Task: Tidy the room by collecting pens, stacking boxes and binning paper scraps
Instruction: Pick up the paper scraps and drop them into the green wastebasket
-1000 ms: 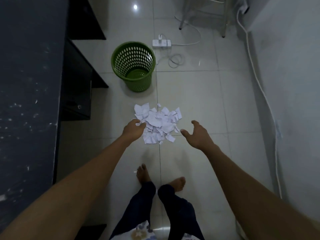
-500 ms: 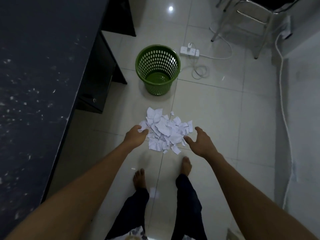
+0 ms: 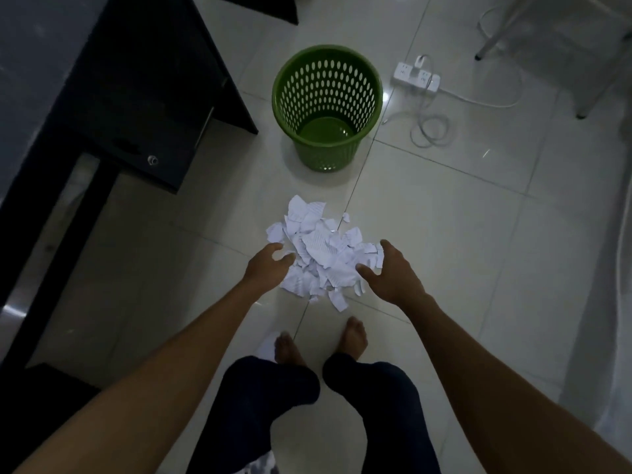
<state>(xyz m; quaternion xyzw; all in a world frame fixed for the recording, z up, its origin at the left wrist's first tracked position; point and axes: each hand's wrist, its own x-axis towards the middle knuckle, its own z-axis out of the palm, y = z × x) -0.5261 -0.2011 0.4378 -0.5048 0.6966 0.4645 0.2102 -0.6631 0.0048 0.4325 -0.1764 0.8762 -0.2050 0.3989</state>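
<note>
**Paper scraps heaped on the floor, bin just beyond**

The room is dim, with a pale glossy tiled floor (image 3: 461,234). A dark surface (image 3: 51,80) runs down the left side, and under it sits a black drawer unit (image 3: 136,114) with a small round lock. Its corner juts toward the middle of the floor, near the bin but apart from it.

A wide stretch of tile lies between the drawer unit and the right side of the room. At the far right a white power strip (image 3: 415,75) lies just beside the bin, with its white cable (image 3: 431,131) looped on the tiles. Metal chair legs (image 3: 581,63) stand behind it.

The green bin (image 3: 325,155) stands upright, its wall pierced with oval holes. Its green bottom shows through the open mouth.

The paper scraps (image 3: 321,254) lie in one loose pile on the floor, between the bin and the person's bare feet (image 3: 355,336).

The left hand (image 3: 266,266) is at the pile's near-left edge and the right hand (image 3: 390,275) at its right edge. Each grip is apart, the fingers loosely spread and clasping nothing. Whether the fingertips touch the paper cannot be told.
</note>
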